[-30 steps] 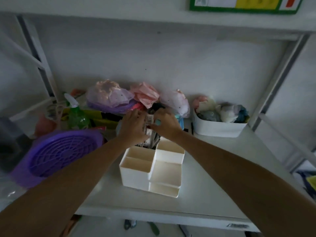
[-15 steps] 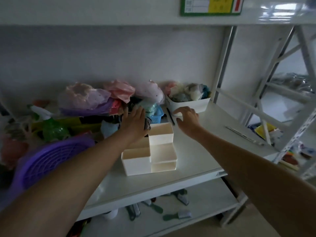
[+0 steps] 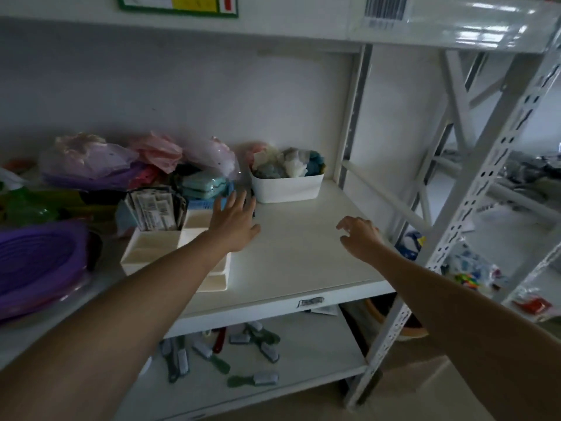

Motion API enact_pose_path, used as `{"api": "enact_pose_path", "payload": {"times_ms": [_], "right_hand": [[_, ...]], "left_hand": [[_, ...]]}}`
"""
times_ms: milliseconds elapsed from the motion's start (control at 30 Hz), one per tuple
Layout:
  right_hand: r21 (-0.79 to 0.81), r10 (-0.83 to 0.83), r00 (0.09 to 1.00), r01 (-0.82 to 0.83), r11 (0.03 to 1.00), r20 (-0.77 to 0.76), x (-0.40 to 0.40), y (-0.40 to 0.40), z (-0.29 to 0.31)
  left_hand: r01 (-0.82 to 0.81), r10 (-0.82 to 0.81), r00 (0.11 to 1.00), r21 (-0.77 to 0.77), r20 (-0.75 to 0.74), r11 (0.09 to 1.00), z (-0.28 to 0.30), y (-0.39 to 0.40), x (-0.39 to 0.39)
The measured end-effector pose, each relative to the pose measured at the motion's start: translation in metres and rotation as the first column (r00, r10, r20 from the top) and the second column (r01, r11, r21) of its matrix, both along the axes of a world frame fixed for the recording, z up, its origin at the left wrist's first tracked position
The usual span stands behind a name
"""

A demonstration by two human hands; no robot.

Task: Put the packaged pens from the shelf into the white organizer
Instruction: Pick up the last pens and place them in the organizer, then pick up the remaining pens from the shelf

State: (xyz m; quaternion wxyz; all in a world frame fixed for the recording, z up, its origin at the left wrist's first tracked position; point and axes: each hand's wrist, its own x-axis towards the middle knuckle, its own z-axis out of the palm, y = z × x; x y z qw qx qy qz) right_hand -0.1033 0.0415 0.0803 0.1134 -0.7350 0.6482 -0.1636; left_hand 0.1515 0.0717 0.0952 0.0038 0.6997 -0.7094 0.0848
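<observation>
White bin [image 3: 287, 187] at back of shelf board [image 3: 303, 253], filled with crumpled cloths in pink, grey, white and blue; bagged pink and purple items [image 3: 91, 161] piled along the back wall to its left, folded teal cloths [image 3: 203, 185] beside them. Purple slotted basket [image 3: 39, 262] at far left edge, green bottle [image 3: 27, 208] behind it, partly hidden. Lower shelf [image 3: 303, 354] holds scattered small brushes [image 3: 253, 378] with green handles; barcode label [image 3: 385, 7] and green-bordered sign [image 3: 179, 4] on the beam above
</observation>
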Motion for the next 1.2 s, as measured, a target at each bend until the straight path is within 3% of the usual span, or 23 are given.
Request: {"api": "enact_pose_path", "payload": {"times_ms": [333, 467, 633, 733, 900, 1000, 1067, 1200], "right_hand": [[0.071, -0.01, 1.0, 0.012, 0.997, -0.021, -0.056, -0.054, -0.032], [0.096, -0.074, 0.996, 0.078, 0.992, -0.046, -0.082, -0.089, -0.055], [0.202, -0.022, 0.987, 0.054, 0.978, -0.158, -0.104, -0.119, -0.089], [0.258, -0.026, 0.995, 0.051, 0.965, -0.1, -0.106, -0.137, -0.093], [0.408, 0.082, 0.996, -0.081, 0.909, 0.015, -0.087, -0.151, -0.08], [0.41, 0.082, 0.968, -0.176, 0.895, 0.238, -0.066, -0.147, -0.074], [0.402, 0.101, 0.932, -0.246, 0.882, 0.348, -0.049, -0.136, -0.064], [0.308, 0.227, 0.84, -0.412, 0.857, 0.493, -0.002, -0.113, -0.038]], "left_hand": [[0.077, -0.025, 0.982, 0.279, -0.186, 0.957, -0.065, -0.05, -0.136], [0.129, -0.034, 0.959, 0.324, -0.283, 0.937, -0.087, -0.096, -0.195], [0.097, 0.042, 0.924, 0.339, -0.38, 0.936, -0.103, -0.139, -0.251], [0.04, 0.116, 0.894, 0.334, -0.432, 0.942, -0.104, -0.157, -0.265], [-0.095, 0.296, 0.717, 0.331, -0.632, 0.939, -0.1, -0.162, -0.262], [-0.254, 0.379, 0.446, 0.291, -0.811, 0.922, -0.089, -0.149, -0.244], [-0.402, 0.361, 0.316, 0.221, -0.877, 0.888, -0.079, -0.132, -0.225], [-0.601, 0.295, 0.258, 0.086, -0.92, 0.794, -0.049, -0.096, -0.172]]}}
